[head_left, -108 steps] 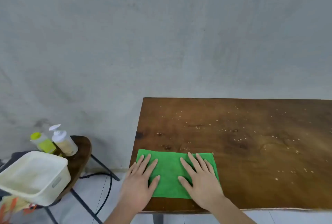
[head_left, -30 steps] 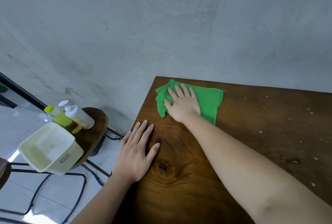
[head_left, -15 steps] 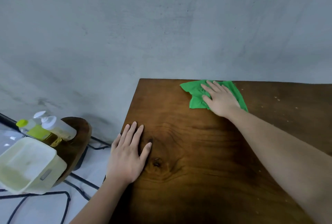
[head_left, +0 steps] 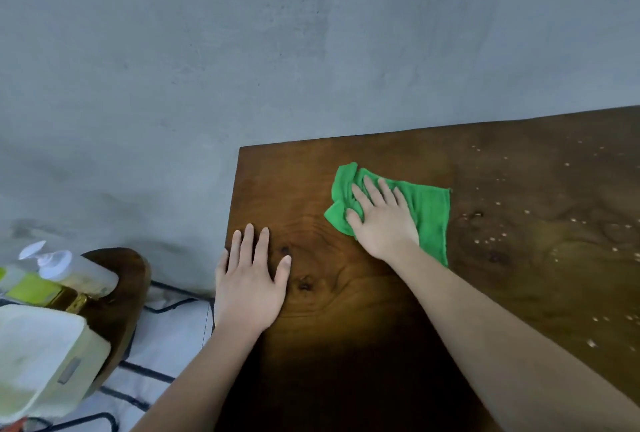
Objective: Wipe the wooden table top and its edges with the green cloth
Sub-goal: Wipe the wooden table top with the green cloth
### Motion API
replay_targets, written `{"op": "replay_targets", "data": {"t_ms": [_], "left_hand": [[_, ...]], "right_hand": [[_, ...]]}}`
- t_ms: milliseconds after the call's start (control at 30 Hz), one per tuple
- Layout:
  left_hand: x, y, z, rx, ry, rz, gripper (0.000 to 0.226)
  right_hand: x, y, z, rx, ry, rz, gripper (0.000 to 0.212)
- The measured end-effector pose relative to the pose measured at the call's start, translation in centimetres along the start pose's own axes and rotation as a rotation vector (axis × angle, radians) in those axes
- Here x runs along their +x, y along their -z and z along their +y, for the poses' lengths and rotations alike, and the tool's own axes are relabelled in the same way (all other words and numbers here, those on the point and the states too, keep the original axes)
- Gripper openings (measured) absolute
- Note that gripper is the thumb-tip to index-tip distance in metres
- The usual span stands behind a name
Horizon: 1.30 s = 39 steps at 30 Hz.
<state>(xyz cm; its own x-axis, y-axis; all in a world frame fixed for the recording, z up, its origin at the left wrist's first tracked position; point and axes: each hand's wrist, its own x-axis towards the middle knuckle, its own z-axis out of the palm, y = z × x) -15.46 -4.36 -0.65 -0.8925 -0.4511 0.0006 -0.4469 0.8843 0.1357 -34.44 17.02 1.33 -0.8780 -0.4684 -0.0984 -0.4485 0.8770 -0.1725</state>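
The dark wooden table top [head_left: 346,327] fills the lower right of the head view, its left edge running down the middle. The green cloth [head_left: 429,209] lies crumpled on it, a little in from the far left corner. My right hand [head_left: 381,220] presses flat on the cloth with fingers spread, covering its left half. My left hand [head_left: 247,286] rests flat on the bare wood at the table's left edge, holding nothing. Pale crumbs [head_left: 498,244] dot the wood to the right of the cloth.
A round wooden stool [head_left: 117,296] stands left of the table, carrying a cream plastic tub [head_left: 45,359] and two bottles [head_left: 72,272]. A grey wall [head_left: 242,50] rises right behind the table. Black cables [head_left: 166,303] lie on the white floor.
My right hand has dragged the cloth from the far edge back toward me and slightly right. My left hand stays planted at the left edge.
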Motion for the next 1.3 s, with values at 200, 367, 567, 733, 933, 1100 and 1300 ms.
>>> {"op": "replay_targets", "data": {"t_ms": [200,367,567,733,933,1100,1300], "left_hand": [[-0.4,0.5,-0.1,0.006,-0.105,-0.021,0.092],[-0.4,0.4,0.1,0.047,-0.194,-0.039,0.095],[-0.1,0.0,0.3,0.065,-0.297,-0.075,0.1],[0.1,0.1,0.6,0.061,-0.362,-0.083,0.1],[-0.1,0.2,2.0,0.046,-0.403,-0.091,0.1],[-0.8,0.2,5.1,0.04,-0.48,-0.115,0.094],[-0.5,-0.2,10.2,0.018,-0.567,-0.13,0.076]], "right_hand": [[-8.9,-1.4,0.2,-0.016,0.292,-0.038,0.07],[-12.6,0.2,6.9,0.023,0.185,-0.022,0.066],[-16.2,1.3,16.4,0.056,-0.184,0.045,0.068],[-17.3,1.0,16.7,0.087,-0.584,0.123,0.073],[-17.3,-0.4,7.8,0.107,-0.589,0.098,0.074],[-19.8,-2.2,0.8,0.08,-0.303,0.055,0.076],[-24.2,-2.8,1.8,0.1,-0.03,0.056,0.068]]}}
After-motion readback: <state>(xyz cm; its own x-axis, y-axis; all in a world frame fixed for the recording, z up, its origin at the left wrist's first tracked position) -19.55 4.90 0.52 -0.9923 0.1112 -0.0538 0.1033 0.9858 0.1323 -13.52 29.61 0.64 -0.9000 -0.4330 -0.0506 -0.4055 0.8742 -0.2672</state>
